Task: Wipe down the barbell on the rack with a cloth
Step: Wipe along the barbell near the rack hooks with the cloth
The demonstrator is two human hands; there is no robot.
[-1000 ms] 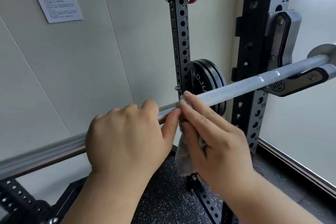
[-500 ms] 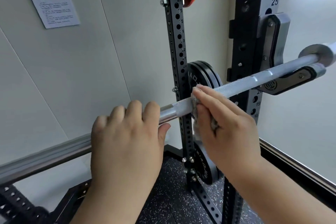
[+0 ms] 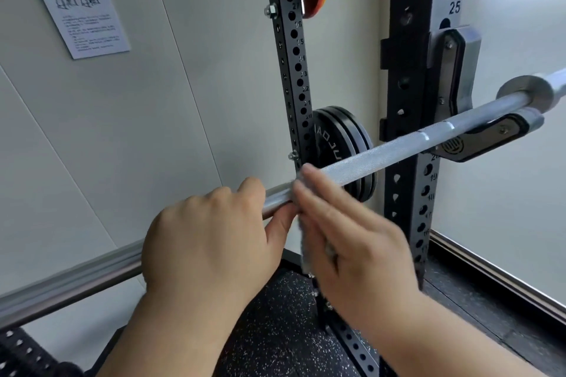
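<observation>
The barbell point(image 3: 382, 154) runs from lower left to the right edge of the frame, resting on a J-hook point(image 3: 477, 144) on the right rack upright point(image 3: 410, 101). Both hands sit on it at centre, left hand point(image 3: 208, 242) beside right hand point(image 3: 352, 242), a cloth point(image 3: 306, 251) under the right. Weight plates point(image 3: 340, 144) hang behind the bar; a wall notice point(image 3: 78, 8) is upper left.

Left hand point(image 3: 208, 242): held palm down, fingers curled over, thumb tucked underneath, closed in a grip.
Right hand point(image 3: 352, 242): set just beside the left, fingers extended and pressed flat together, blurred at the tips.
Forearms: both bare, angled up from the lower edge.
</observation>
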